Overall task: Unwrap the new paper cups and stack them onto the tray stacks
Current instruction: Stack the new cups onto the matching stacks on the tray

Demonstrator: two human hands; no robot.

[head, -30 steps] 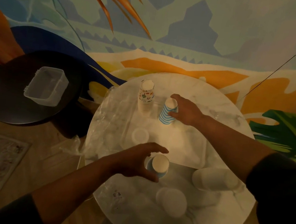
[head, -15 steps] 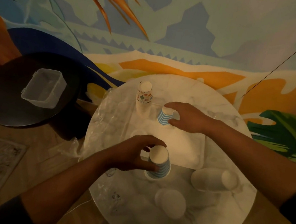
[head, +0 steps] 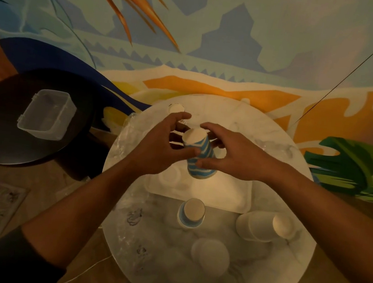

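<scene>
2 hands on a striped cup stack
Left grip (head: 156, 147) and right grip (head: 233, 154) both grasp the blue-striped paper cup stack (head: 198, 157) above the white tray (head: 233, 195).

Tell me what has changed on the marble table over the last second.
Both hands, left hand and right hand, now hold one blue striped stack over the tray. A smaller striped stack stands released in front of the tray. The white cups stayed put.
</scene>
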